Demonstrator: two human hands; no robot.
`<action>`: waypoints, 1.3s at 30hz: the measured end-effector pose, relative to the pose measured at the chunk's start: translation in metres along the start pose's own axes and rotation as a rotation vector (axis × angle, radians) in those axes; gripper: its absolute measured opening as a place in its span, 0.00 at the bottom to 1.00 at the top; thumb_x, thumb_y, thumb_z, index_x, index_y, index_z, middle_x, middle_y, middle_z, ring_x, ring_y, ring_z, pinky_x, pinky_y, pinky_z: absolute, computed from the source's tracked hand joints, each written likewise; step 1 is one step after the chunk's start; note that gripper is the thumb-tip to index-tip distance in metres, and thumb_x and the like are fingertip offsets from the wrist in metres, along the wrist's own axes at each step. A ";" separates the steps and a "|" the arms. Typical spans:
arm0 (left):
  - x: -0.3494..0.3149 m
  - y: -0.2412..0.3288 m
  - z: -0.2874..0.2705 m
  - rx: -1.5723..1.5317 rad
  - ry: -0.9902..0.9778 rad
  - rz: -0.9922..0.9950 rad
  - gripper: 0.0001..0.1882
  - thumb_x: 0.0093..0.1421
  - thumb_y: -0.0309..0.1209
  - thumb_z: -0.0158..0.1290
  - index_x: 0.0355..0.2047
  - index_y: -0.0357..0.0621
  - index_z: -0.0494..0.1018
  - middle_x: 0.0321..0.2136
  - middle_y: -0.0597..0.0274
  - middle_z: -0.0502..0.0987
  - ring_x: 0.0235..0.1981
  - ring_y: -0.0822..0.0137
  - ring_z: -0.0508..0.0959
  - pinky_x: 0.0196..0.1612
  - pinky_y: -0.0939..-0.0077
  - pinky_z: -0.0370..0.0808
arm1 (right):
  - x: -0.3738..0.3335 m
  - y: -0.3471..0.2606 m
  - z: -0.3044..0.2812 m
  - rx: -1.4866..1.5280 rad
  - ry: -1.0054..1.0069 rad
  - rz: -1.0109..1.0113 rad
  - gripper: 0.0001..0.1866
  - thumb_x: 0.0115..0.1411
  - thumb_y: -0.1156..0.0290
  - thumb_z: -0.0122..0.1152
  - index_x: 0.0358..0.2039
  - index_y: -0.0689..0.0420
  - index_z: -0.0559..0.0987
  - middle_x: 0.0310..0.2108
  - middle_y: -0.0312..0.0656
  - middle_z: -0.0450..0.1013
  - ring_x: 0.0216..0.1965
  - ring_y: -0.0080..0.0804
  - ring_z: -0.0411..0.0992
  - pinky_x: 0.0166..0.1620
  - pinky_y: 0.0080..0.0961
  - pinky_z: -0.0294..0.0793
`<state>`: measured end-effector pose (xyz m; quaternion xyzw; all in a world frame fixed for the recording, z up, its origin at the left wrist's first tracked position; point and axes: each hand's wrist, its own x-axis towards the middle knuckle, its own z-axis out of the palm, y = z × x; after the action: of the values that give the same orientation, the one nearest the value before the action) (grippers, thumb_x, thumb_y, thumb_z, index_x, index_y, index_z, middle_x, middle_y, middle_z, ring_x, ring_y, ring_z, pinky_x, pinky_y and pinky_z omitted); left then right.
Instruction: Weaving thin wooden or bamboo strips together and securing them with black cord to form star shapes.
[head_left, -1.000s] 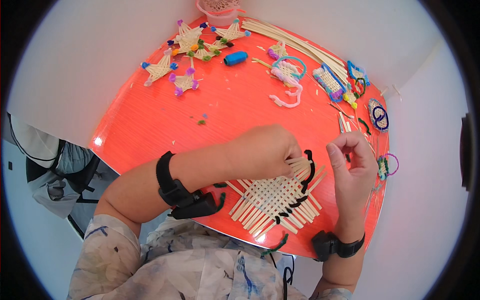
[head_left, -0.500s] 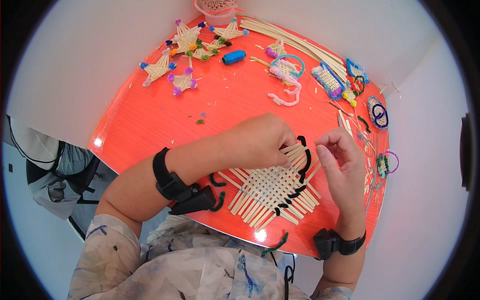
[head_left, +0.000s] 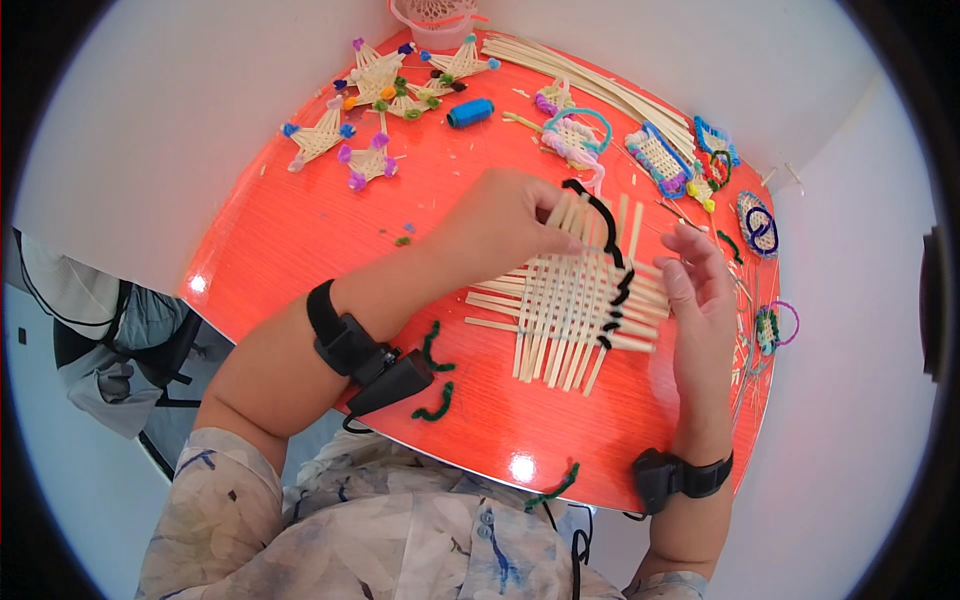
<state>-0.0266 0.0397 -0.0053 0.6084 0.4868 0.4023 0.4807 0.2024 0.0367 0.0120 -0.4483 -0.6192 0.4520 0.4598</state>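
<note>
A woven mat of pale bamboo strips (head_left: 560,300) is held over the red table, its loose strip ends sticking out all round. A black pipe cleaner (head_left: 604,217) winds along the mat's right side; its upper part curves loosely near the far edge. My left hand (head_left: 520,228) pinches the strips at the mat's far left corner, thumb on top. Beside the right-hand strip ends is my right hand (head_left: 697,275), fingers bent and thumb apart from them. Nothing shows in its grasp.
Short green pipe cleaners (head_left: 434,402) lie near the table's front edge. Woven stars (head_left: 318,135) and a blue thread spool (head_left: 470,113) sit at the far left. Small woven pieces (head_left: 657,162), long bamboo strips (head_left: 590,75) and scraps line the far and right sides. A pink basket (head_left: 437,22) stands behind.
The mat has moved away from me and turned anticlockwise, carried by my left hand. My right hand has shifted slightly right, its fingers further from the pipe cleaner.
</note>
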 end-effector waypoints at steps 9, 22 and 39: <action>0.008 -0.011 -0.009 -0.167 0.167 0.045 0.12 0.53 0.26 0.59 0.38 0.35 0.78 0.29 0.60 0.81 0.29 0.76 0.78 0.33 0.79 0.75 | 0.002 -0.010 -0.007 0.133 0.216 -0.090 0.14 0.63 0.73 0.51 0.49 0.61 0.68 0.43 0.42 0.70 0.41 0.26 0.70 0.44 0.21 0.70; 0.005 -0.016 -0.009 -0.395 0.157 0.129 0.11 0.56 0.25 0.58 0.40 0.34 0.77 0.33 0.61 0.80 0.34 0.76 0.78 0.38 0.80 0.76 | -0.179 -0.059 -0.030 0.196 -0.401 0.192 0.02 0.61 0.77 0.52 0.32 0.62 0.71 0.25 0.45 0.73 0.26 0.31 0.72 0.27 0.27 0.73; 0.009 -0.017 -0.008 -0.411 0.133 0.174 0.13 0.54 0.26 0.60 0.39 0.33 0.78 0.31 0.60 0.81 0.31 0.76 0.79 0.35 0.80 0.76 | -0.355 -0.015 -0.087 -0.375 -0.809 1.069 0.12 0.56 0.74 0.55 0.39 0.64 0.77 0.34 0.44 0.77 0.33 0.28 0.75 0.40 0.25 0.74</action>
<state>-0.0362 0.0508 -0.0199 0.5097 0.3710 0.5719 0.5249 0.3469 -0.2982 -0.0168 -0.5599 -0.5039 0.6332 -0.1778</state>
